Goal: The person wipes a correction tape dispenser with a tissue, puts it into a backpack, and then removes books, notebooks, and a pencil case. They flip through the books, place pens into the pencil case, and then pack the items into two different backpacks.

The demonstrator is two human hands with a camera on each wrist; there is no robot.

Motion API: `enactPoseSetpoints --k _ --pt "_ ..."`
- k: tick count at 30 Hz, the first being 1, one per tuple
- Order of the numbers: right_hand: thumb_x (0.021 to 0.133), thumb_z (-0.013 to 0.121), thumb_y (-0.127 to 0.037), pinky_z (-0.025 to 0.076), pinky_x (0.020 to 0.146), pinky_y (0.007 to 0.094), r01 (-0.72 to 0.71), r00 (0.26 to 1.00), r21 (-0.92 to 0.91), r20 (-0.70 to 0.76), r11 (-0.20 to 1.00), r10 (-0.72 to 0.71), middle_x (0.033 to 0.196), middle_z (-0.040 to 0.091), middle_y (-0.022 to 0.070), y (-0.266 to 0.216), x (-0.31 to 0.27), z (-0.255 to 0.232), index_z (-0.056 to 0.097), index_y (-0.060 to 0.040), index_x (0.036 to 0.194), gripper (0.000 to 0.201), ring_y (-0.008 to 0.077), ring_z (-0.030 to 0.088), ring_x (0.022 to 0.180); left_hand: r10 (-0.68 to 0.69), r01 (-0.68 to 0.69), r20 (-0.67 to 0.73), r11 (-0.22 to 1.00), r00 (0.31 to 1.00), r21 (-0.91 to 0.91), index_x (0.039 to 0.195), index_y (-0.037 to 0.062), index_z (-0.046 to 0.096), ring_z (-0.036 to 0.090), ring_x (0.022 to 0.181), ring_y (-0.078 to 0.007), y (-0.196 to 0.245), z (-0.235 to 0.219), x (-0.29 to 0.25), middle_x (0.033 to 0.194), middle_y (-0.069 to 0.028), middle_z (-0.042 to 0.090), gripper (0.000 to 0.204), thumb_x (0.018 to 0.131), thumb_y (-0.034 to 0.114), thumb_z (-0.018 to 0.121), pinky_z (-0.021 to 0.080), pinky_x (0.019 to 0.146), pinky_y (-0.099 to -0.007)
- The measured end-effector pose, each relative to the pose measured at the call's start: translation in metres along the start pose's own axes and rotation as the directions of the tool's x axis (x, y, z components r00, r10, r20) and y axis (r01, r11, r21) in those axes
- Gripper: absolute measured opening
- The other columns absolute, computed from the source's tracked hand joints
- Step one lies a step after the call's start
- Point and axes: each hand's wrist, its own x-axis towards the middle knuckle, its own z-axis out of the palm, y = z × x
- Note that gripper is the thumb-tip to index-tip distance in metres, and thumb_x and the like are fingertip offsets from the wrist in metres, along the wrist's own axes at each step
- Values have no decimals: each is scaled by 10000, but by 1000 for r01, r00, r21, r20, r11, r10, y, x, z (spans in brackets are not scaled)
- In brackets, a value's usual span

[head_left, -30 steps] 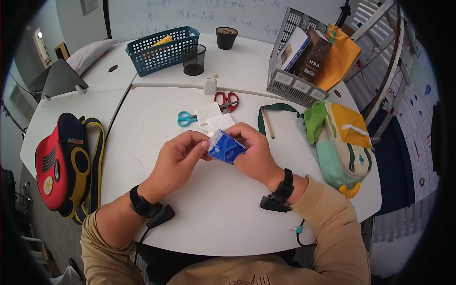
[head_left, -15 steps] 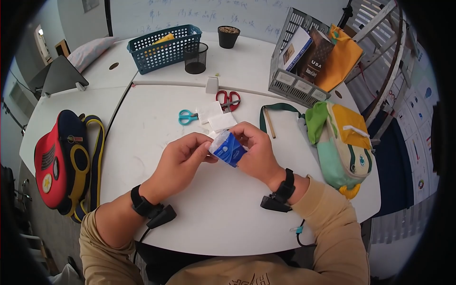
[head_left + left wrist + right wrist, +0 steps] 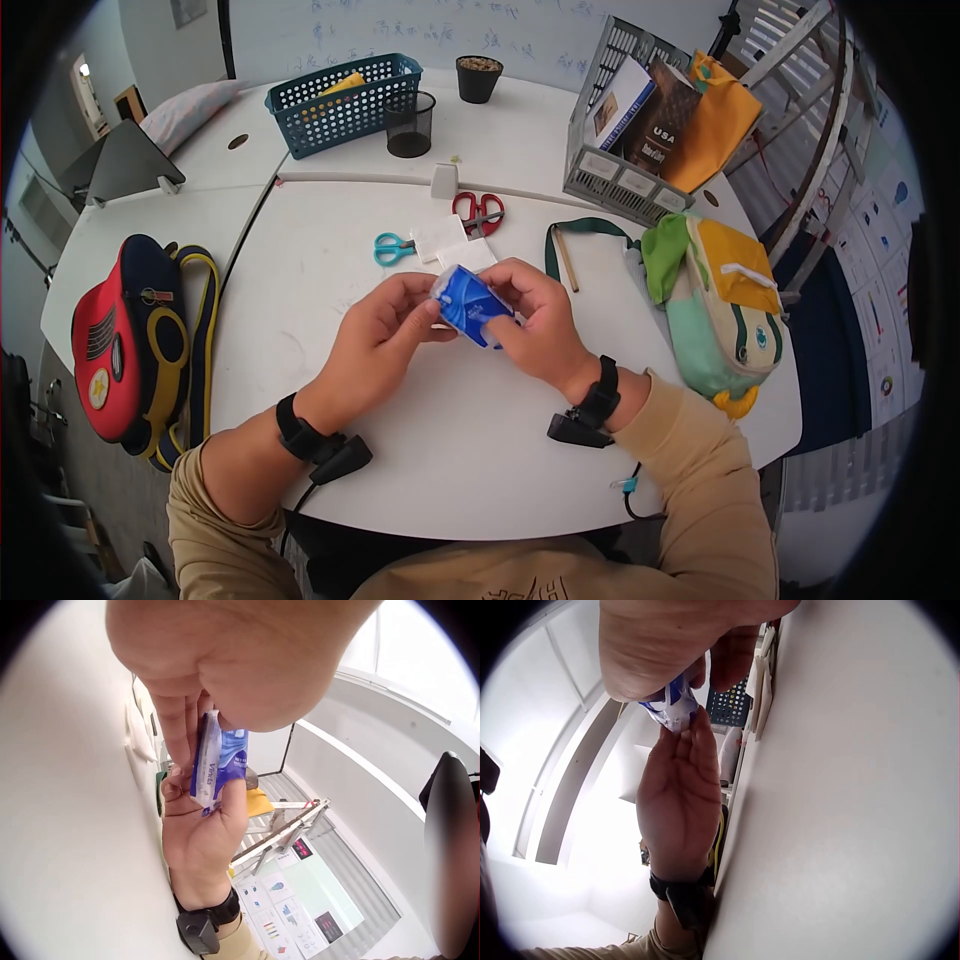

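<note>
Above the table, both hands hold a small blue and white plastic tissue pack (image 3: 468,303). At its left end, my left hand (image 3: 385,325) pinches the whitish, see-through wrapper between thumb and fingers. My right hand (image 3: 540,320) grips the other end, with its thumb lying on the blue face and fingers behind. "Vinda" shows along the side of the pack (image 3: 214,761) in the left wrist view. Crumpled wrapper (image 3: 676,714) at the left fingertips appears in the right wrist view. Just beyond the hands lie folded white tissues (image 3: 437,240).
Teal scissors (image 3: 392,249) and red scissors (image 3: 478,213) flank the tissues. A red car-shaped bag (image 3: 125,345) stands at left, a green and cream backpack (image 3: 715,310) at right. Farther back are a teal basket (image 3: 345,105), mesh cup (image 3: 410,130), pot (image 3: 477,80) and grey crate (image 3: 625,180).
The pack has turned so more of its blue face shows and less of the see-through end. My right thumb has shifted onto that face; the left hand stays at the left end.
</note>
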Motion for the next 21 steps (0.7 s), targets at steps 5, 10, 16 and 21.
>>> enactPoseSetpoints --k 5,10,16,21 --pt "1028 785 -7 630 871 288 -87 996 -3 1 996 87 1059 808 98 -5 -1 -1 748 38 1206 187 118 754 957 -4 -1 -97 999 995 -47 1471 -58 600 771 1249 -224 6 -1 2 1348 -135 749 302 1236 130 575 659 1145 -443" --pt "1039 803 2 629 899 289 -117 993 30 -23 993 118 1086 827 98 -4 -1 1 757 42 1219 189 116 769 998 30 -33 -50 997 998 -68 1509 -42 571 754 1279 -217 1 -5 2 1365 -124 735 328 1223 118 591 657 1149 -440" --pt "1041 807 26 623 902 278 -75 997 83 18 994 73 1138 819 89 0 -1 3 737 32 1267 237 104 766 1003 27 -26 -22 999 999 38 1551 -24 529 721 1321 -200 9 4 -1 1434 -125 696 386 1193 73 638 653 1140 -425" --pt "1051 829 -5 617 863 262 -119 992 124 -33 985 123 1106 794 70 -5 3 4 681 20 1293 285 82 756 984 12 -12 -22 1000 1000 0 1623 -8 479 691 1359 -194 2 -6 2 1505 -142 643 481 1182 66 657 653 1135 -418"
